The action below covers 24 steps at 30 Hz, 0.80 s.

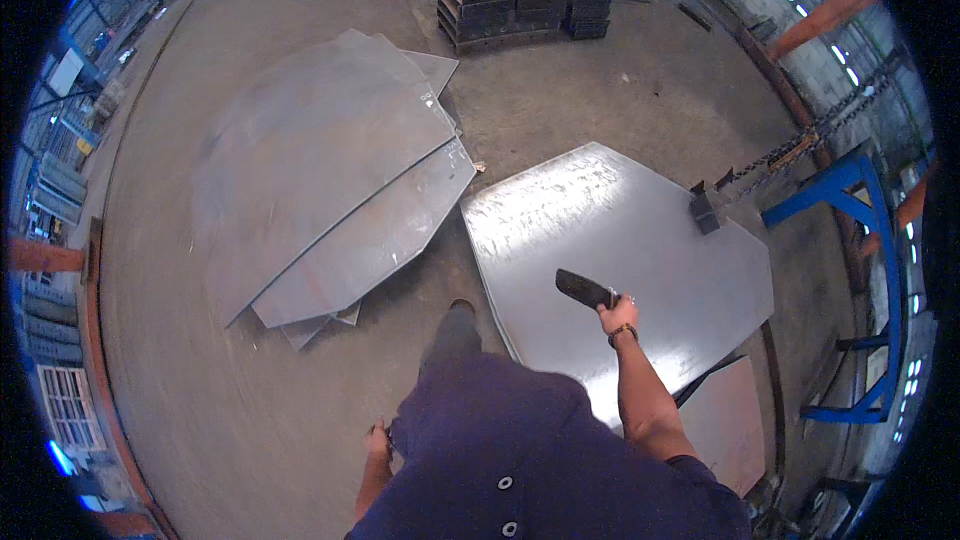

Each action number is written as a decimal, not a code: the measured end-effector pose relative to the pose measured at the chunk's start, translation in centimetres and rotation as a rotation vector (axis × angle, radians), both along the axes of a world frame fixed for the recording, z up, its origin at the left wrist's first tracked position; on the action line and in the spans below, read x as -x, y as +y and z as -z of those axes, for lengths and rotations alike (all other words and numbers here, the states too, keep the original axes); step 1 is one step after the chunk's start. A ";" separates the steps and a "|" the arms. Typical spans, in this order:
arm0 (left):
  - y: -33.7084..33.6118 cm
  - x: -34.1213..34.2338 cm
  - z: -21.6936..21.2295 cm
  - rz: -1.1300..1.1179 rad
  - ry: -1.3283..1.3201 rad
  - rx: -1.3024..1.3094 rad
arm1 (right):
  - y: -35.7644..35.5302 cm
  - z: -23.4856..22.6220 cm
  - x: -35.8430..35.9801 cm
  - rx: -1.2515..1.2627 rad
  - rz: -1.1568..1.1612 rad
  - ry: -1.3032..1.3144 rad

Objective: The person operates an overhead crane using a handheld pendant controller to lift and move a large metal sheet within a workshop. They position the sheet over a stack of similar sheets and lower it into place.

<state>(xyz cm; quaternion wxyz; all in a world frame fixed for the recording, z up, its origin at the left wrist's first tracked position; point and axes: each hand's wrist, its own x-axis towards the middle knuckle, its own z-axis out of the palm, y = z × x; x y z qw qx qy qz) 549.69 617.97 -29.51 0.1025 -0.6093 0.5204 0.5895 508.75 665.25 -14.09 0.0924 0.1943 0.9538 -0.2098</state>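
Observation:
My right hand (618, 313) is closed around one end of a dark, flat, oblong piece (584, 287), its exact kind unclear. I hold it out over a large grey metal plate (640, 240) with angled corners and a bright sheen. A dark bracelet circles that wrist. Down by my thigh is my left hand (378, 438), its fingers curled; whatever they may hold is hidden. On the plate's far right part sits a dark metal clamp or block (706, 210), with a chain (790, 150) running from it up to the right.
To the left lies a stack of similar plates (330, 170), overlapping unevenly. Dark metal frames (505, 5) are piled at the far side. A blue steel stand (880, 290) is on the right. A reddish-grey plate (730, 420) lies near my right elbow.

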 end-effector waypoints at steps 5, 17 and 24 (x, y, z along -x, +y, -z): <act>-9.1 25.2 -1.2 0.362 -0.156 0.057 | -1.5 -0.3 6.3 -0.181 0.052 -0.286; -14.0 77.6 -23.0 0.434 0.514 0.280 | -5.4 4.8 17.7 -0.005 0.436 -0.817; -10.1 93.2 -19.1 0.217 0.369 0.219 | -0.4 14.6 38.7 0.195 0.090 -1.257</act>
